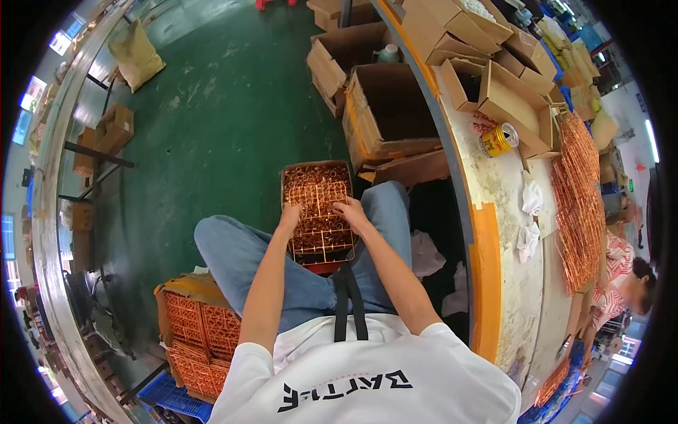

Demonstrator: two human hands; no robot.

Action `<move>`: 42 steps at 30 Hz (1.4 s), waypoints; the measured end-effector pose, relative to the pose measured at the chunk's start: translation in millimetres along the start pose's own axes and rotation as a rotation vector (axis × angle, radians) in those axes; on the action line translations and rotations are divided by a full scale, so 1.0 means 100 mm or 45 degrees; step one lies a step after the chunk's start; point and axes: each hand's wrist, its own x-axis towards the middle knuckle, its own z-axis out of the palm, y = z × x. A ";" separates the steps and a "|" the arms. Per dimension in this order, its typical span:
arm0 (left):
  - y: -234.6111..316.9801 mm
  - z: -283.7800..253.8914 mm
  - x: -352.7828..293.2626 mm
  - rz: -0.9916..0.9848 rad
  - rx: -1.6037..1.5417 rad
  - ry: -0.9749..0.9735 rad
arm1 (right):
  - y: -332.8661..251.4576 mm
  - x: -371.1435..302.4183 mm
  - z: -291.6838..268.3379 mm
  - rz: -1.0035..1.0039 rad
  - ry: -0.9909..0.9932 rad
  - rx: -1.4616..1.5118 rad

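Between my knees stands a box (284, 177) full of small copper-coloured rings (311, 172). A copper-coloured grid (316, 192) of thin bars lies over the rings, reaching to the box's near end. My left hand (292, 214) is closed at the grid's left side, fingers curled inward. Across from it, my right hand (349, 210) pinches the right side with thumb and fingers together. Both fingertips are small in view, and whether single rings are between them cannot be made out.
Left of my legs, a carton (169, 286) holds stacked copper-coloured grids (220, 328). Opened cardboard boxes (388, 145) stand ahead on the right. Along my right runs a workbench (487, 297) with a yellow can (498, 140) and a pile of grids (575, 201). Another person (621, 279) is beyond it.
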 end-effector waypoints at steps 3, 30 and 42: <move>-0.09 -0.13 0.07 0.027 -0.576 -0.427 | -0.06 -0.06 0.00 -0.003 0.014 0.108; -0.25 0.02 0.24 0.085 -0.350 -0.070 | -0.20 -0.32 0.01 -0.107 -0.293 0.178; 0.22 -0.08 -0.10 0.023 -0.527 -0.641 | -0.25 -0.28 -0.18 -0.312 -0.068 0.490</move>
